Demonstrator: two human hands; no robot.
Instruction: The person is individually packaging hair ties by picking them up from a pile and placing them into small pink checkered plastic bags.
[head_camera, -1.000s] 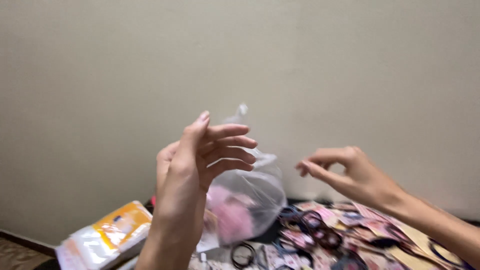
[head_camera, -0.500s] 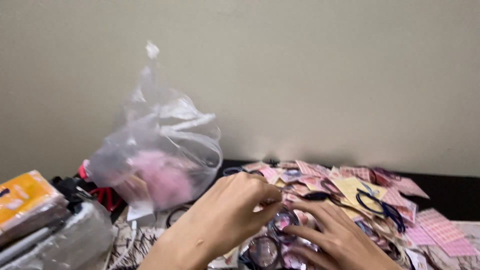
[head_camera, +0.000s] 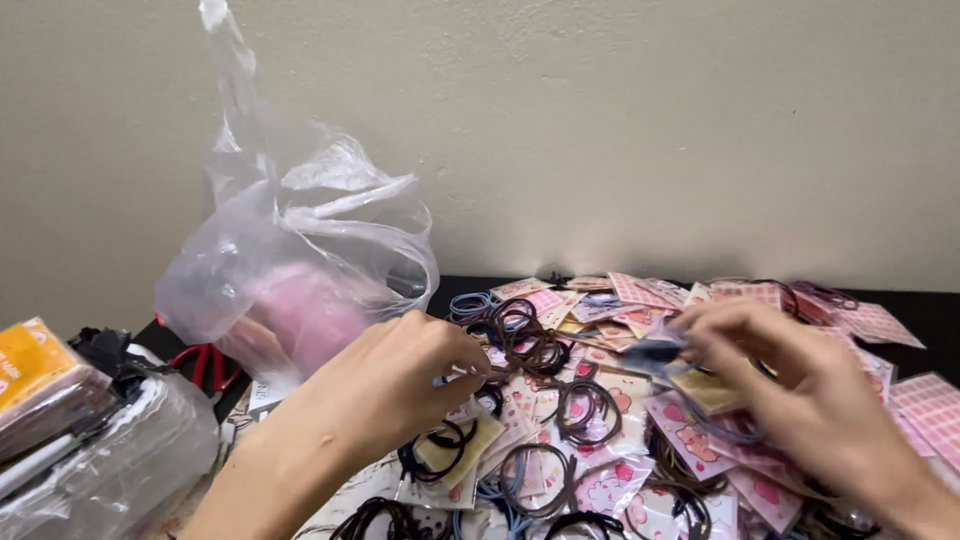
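Left hand (head_camera: 395, 385) sits at lower centre of the frame, fingers curled together and pinching something small at their tips, just beside a bundle of brown hair ties (head_camera: 525, 340); what exactly is pinched is too small to tell. Right hand (head_camera: 800, 395), at the lower right and motion-blurred, has its fingers drawn together on a small card (head_camera: 705, 390) with a bluish strip at the fingertips. Both hands hover over a heap of pink and cream cards (head_camera: 640, 470), many with dark or blue ties looped on them, spread across the worktop (head_camera: 935, 315) from centre to right edge. Loose ties lie among the cards, which suggests the sorting or carding is only partly done: several cards already carry ties, while plenty of ties lie unattached. At the left stands a clear plastic bag (head_camera: 290, 270) with something pink inside, against the wall. Farther left lie an orange packet (head_camera: 35, 365), wrapped bundles, and red scissor handles (head_camera: 205, 365) near the bag's base.
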